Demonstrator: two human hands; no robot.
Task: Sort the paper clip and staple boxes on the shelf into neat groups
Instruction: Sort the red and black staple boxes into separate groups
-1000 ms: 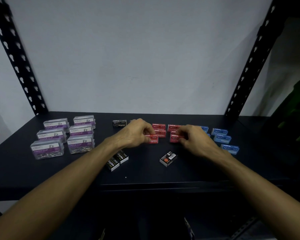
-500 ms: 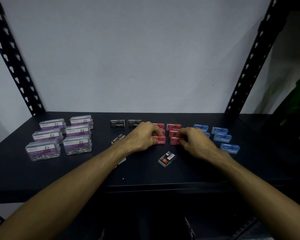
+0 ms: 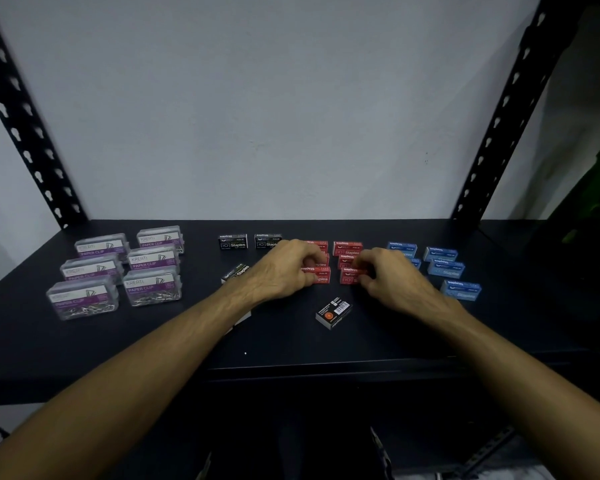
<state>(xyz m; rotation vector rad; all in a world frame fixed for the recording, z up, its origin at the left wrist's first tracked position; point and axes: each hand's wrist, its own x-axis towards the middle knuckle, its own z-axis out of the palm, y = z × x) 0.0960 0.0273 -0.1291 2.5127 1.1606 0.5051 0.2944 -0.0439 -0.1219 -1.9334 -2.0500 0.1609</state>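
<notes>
While both hands work at the middle of the dark shelf (image 3: 84, 358), the sorting by colour already reads clearly across its surface. The left hand (image 3: 281, 271) has its fingers curled down onto the near-left red staple box (image 3: 321, 275), and the right hand (image 3: 388, 278) pinches the near-right red staple box (image 3: 349, 276) at its end; each seems to be nudging its box square with the red boxes (image 3: 347, 248) behind, so the red group forms two tidy columns. Whether either box is lifted or only pressed against the shelf cannot be told. The clear paper clip boxes (image 3: 151, 258) stand well apart at the left in two columns, and the blue staple boxes (image 3: 442, 268) sit at the right, one of them a little forward of the rest. Two black staple boxes (image 3: 232, 241) line the back just left of the red ones, while a tilted black box (image 3: 238, 272) lies beside the left wrist and another black box (image 3: 333, 311) lies skewed near the front between the forearms, label side down. Those strays likely remain to be gathered into the black row.
</notes>
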